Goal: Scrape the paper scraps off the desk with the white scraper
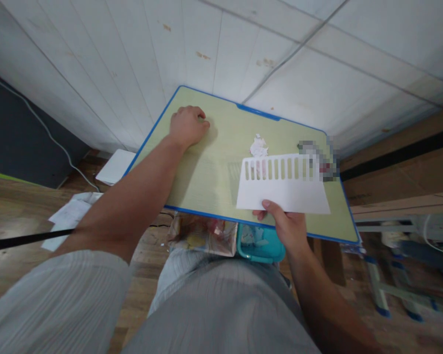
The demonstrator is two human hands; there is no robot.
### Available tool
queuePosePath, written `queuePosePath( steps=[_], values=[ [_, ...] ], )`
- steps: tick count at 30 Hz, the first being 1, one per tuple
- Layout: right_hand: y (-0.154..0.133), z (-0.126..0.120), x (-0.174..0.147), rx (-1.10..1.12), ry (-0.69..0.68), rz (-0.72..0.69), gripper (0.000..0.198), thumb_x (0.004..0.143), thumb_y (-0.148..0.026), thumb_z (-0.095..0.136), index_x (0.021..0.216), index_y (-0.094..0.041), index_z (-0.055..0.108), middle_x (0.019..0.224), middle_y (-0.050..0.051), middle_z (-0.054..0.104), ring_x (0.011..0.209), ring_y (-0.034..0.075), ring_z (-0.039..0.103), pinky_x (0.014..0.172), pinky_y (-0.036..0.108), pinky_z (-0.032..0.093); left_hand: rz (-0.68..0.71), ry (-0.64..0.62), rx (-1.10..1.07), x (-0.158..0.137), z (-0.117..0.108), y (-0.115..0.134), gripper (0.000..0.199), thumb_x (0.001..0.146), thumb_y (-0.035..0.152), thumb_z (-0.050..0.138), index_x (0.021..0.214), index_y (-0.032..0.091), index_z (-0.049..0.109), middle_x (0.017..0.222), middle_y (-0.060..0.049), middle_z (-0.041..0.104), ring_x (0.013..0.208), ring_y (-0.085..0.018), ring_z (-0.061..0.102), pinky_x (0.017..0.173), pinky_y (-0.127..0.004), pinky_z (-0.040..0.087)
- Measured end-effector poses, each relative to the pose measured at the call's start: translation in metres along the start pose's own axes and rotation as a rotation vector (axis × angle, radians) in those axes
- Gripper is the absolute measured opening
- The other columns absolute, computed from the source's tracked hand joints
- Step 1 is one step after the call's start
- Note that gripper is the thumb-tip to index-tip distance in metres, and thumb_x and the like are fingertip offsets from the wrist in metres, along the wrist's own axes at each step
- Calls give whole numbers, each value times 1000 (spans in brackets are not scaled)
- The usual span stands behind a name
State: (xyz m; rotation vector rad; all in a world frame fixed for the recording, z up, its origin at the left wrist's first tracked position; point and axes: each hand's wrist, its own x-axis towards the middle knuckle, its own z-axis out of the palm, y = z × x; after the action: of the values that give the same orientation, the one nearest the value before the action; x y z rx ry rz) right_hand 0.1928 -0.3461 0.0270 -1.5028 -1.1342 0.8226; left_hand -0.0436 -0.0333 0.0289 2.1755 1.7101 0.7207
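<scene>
My right hand (290,226) grips a white sheet of paper (280,194) by its near edge, thumb on top and fingers underneath. A row of several narrow, rounded slots is cut through the sheet's far part. It is held above the pale yellow table top (214,162), and its shadow falls to the left. Just beyond the sheet lies a small heap of white paper scraps (259,146). At the table's far left, my left hand (189,127) rests with its fingers curled in; whatever they may hold is hidden.
A blurred-out item (319,160) lies at the table's right. Below the near edge are a turquoise bin (262,257) and a patterned bag (203,241) with litter. White papers (74,211) are at the left. A panelled wall (206,44) stands behind the table, a cardboard box (398,172) at right.
</scene>
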Motion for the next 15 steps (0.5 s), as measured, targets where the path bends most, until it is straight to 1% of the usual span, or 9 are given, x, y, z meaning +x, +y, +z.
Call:
queuePosePath(
  steps=[2,4,6,7,10,15],
  values=[
    [2,-3,10,48,115,-22,36,97,-54,83,78,-25,75,71,6,81,61,26,76,66,42,68,4,-1,-9,0,0,0,40,99,38,63,132,22,81,148,-10,77,144,-33,61,129,-52,42],
    [4,-8,24,31,239,-35,37,94,-56,85,80,-24,74,71,6,81,58,25,74,63,41,65,3,2,-20,0,0,-1,39,99,38,64,132,24,81,147,-9,77,146,-34,60,131,-54,42],
    [5,-14,38,-11,319,-45,39,90,-58,87,78,-23,74,71,7,81,58,24,73,63,40,64,5,8,-23,0,-1,-1,38,99,38,66,131,26,81,147,-11,77,147,-37,61,132,-56,42],
    [5,-16,44,-29,335,-52,41,89,-59,88,77,-23,74,71,8,81,58,24,73,63,40,65,6,9,-25,-1,-1,-1,37,98,38,66,130,27,82,147,-12,77,148,-39,61,132,-57,43],
    [5,-17,59,-61,321,-75,43,88,-62,88,77,-22,75,73,9,83,61,24,74,67,41,65,2,5,-25,-1,-3,0,36,99,38,68,130,27,83,147,-14,76,151,-42,61,132,-59,44],
    [5,-7,71,-136,216,-94,44,91,-64,83,74,-24,75,76,9,84,67,25,77,74,43,66,28,10,19,-1,-3,0,34,102,35,67,129,23,83,144,-15,78,146,-40,65,129,-58,48]
  ],
)
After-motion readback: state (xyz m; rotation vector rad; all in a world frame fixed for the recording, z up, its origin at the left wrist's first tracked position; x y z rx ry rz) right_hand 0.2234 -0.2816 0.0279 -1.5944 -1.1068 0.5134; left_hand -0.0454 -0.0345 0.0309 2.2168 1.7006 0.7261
